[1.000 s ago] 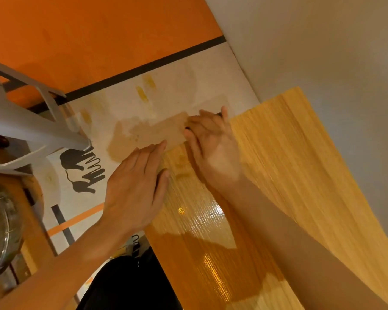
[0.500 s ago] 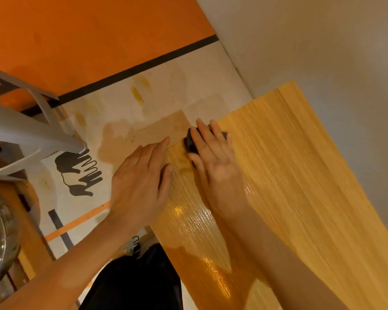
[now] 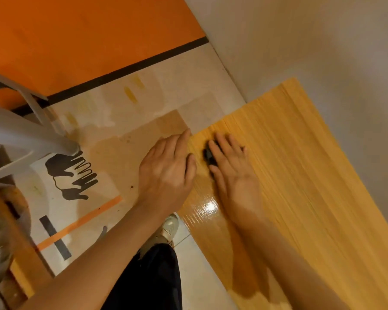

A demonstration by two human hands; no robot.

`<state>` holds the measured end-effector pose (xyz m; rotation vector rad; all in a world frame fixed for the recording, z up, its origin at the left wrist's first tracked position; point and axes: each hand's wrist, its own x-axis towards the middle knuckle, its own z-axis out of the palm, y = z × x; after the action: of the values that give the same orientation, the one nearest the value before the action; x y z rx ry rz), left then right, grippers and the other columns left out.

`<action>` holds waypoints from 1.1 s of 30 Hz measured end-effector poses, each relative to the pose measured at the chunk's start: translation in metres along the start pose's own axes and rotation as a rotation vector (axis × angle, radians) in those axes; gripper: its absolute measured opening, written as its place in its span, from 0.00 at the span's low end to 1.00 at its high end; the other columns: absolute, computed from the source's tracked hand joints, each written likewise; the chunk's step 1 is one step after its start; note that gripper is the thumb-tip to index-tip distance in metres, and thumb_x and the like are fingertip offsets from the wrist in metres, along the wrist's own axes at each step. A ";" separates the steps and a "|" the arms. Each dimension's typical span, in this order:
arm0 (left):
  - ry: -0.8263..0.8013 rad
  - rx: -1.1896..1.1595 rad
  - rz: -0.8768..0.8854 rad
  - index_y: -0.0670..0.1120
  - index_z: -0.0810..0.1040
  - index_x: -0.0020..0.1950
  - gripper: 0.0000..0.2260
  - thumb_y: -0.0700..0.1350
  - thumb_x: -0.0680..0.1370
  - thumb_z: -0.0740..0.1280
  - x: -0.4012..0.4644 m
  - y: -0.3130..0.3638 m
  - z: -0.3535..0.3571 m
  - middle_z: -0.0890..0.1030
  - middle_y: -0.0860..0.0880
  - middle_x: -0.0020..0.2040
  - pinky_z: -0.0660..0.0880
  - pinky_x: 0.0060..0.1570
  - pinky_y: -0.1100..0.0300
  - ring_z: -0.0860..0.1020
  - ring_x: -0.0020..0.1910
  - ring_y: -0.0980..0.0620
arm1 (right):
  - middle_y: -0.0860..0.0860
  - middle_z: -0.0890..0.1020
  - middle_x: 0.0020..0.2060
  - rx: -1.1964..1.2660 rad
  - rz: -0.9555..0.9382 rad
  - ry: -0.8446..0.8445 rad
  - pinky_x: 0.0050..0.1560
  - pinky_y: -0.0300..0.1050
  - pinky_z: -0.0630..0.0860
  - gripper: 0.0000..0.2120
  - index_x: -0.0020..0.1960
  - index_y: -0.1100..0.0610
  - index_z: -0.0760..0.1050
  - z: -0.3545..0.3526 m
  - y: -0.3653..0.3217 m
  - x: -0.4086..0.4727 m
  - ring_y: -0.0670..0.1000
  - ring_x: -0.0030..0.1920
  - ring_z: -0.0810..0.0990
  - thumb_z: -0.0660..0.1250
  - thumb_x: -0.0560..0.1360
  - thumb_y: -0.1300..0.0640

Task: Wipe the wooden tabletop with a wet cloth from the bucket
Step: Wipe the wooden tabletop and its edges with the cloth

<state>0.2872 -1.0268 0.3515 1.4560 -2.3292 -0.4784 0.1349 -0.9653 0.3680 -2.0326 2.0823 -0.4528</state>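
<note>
Two bare hands lie side by side at the bench's near-left edge. The left hand (image 3: 166, 173) rests flat, fingers straight and together, holding nothing, at the very rim of the wooden bench (image 3: 311, 198). Just beside it, the right hand (image 3: 233, 173) presses flat with spread fingers on a small dark cloth (image 3: 208, 155), mostly hidden beneath the fingers. Behind the hands, toward the wrists, the wood shines wet with a bright glare; beyond the right hand it looks matt and dry. A pale wall (image 3: 311, 45) lies past the right hand. Left of the left hand, the floor (image 3: 112, 121) shows cream, orange and black patterns and a white chair leg (image 3: 31, 139).
</note>
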 end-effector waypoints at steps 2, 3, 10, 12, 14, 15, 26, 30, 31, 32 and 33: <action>0.005 -0.048 -0.010 0.42 0.73 0.73 0.21 0.47 0.83 0.56 0.000 -0.001 -0.003 0.81 0.46 0.61 0.71 0.59 0.59 0.79 0.59 0.48 | 0.52 0.62 0.76 -0.025 0.123 0.025 0.78 0.55 0.50 0.22 0.75 0.56 0.63 -0.013 0.039 0.013 0.52 0.78 0.54 0.52 0.83 0.51; 0.014 -0.123 -0.013 0.42 0.72 0.74 0.21 0.46 0.83 0.56 -0.002 -0.003 -0.005 0.81 0.46 0.63 0.69 0.62 0.62 0.78 0.61 0.48 | 0.52 0.62 0.76 -0.016 0.267 0.088 0.77 0.57 0.51 0.22 0.75 0.56 0.63 -0.019 0.057 0.021 0.53 0.78 0.54 0.52 0.83 0.51; -0.004 -0.594 -0.196 0.47 0.66 0.77 0.20 0.46 0.86 0.53 -0.057 -0.043 -0.011 0.72 0.47 0.73 0.62 0.74 0.66 0.68 0.72 0.57 | 0.52 0.58 0.77 0.108 0.558 0.268 0.78 0.53 0.45 0.21 0.76 0.56 0.61 0.012 -0.018 0.017 0.53 0.78 0.49 0.53 0.84 0.55; -0.028 -0.653 -0.231 0.49 0.67 0.77 0.19 0.47 0.86 0.53 -0.057 -0.043 -0.009 0.72 0.52 0.72 0.60 0.67 0.77 0.67 0.70 0.64 | 0.49 0.56 0.78 0.123 0.336 0.131 0.78 0.50 0.43 0.21 0.77 0.54 0.60 0.021 -0.063 -0.011 0.50 0.79 0.47 0.52 0.84 0.54; -0.017 -0.691 -0.247 0.50 0.69 0.75 0.18 0.45 0.86 0.53 -0.055 -0.039 -0.009 0.71 0.58 0.69 0.58 0.63 0.81 0.64 0.67 0.76 | 0.49 0.57 0.77 0.120 0.099 -0.025 0.78 0.52 0.44 0.21 0.76 0.54 0.60 0.013 -0.070 -0.029 0.50 0.79 0.48 0.52 0.84 0.54; -0.016 -0.718 -0.258 0.50 0.69 0.75 0.17 0.45 0.86 0.53 -0.055 -0.037 -0.008 0.70 0.59 0.69 0.58 0.62 0.82 0.62 0.66 0.79 | 0.49 0.58 0.77 0.100 0.021 -0.072 0.78 0.53 0.45 0.22 0.76 0.55 0.60 0.005 -0.056 -0.030 0.50 0.78 0.49 0.53 0.83 0.54; -0.052 -0.952 -0.399 0.51 0.65 0.76 0.20 0.54 0.86 0.52 -0.045 -0.024 0.017 0.69 0.55 0.74 0.62 0.73 0.66 0.63 0.74 0.68 | 0.50 0.59 0.77 0.121 0.219 0.104 0.78 0.53 0.44 0.21 0.76 0.56 0.61 0.029 -0.062 0.008 0.52 0.78 0.49 0.51 0.84 0.54; -0.008 -0.823 -0.389 0.50 0.67 0.76 0.18 0.47 0.87 0.53 -0.051 -0.026 0.005 0.70 0.56 0.74 0.58 0.69 0.75 0.65 0.73 0.68 | 0.51 0.62 0.75 0.065 -0.105 -0.076 0.78 0.53 0.46 0.21 0.75 0.56 0.63 0.017 -0.042 0.019 0.52 0.78 0.51 0.51 0.84 0.53; 0.026 -0.841 -0.408 0.51 0.67 0.76 0.18 0.48 0.86 0.53 -0.054 -0.026 0.003 0.70 0.57 0.74 0.58 0.67 0.78 0.65 0.72 0.68 | 0.51 0.62 0.76 0.061 -0.065 -0.069 0.78 0.54 0.47 0.21 0.75 0.56 0.63 0.007 -0.020 0.025 0.51 0.78 0.51 0.52 0.84 0.54; 0.052 -0.868 -0.446 0.51 0.67 0.76 0.19 0.50 0.86 0.53 -0.060 -0.025 -0.008 0.71 0.59 0.73 0.59 0.66 0.79 0.66 0.71 0.69 | 0.51 0.61 0.76 0.060 0.013 -0.044 0.78 0.56 0.47 0.21 0.76 0.56 0.62 -0.003 0.003 0.032 0.51 0.78 0.50 0.52 0.84 0.54; 0.108 -0.892 -0.481 0.51 0.67 0.77 0.20 0.52 0.85 0.54 -0.059 -0.020 -0.001 0.72 0.61 0.71 0.60 0.66 0.78 0.67 0.70 0.70 | 0.51 0.60 0.77 0.065 0.108 -0.009 0.77 0.58 0.48 0.21 0.76 0.56 0.61 -0.012 0.024 0.039 0.51 0.78 0.50 0.52 0.84 0.54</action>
<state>0.3282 -0.9815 0.3363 1.4623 -1.3253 -1.3112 0.1064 -1.0026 0.3737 -1.8729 2.1299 -0.4853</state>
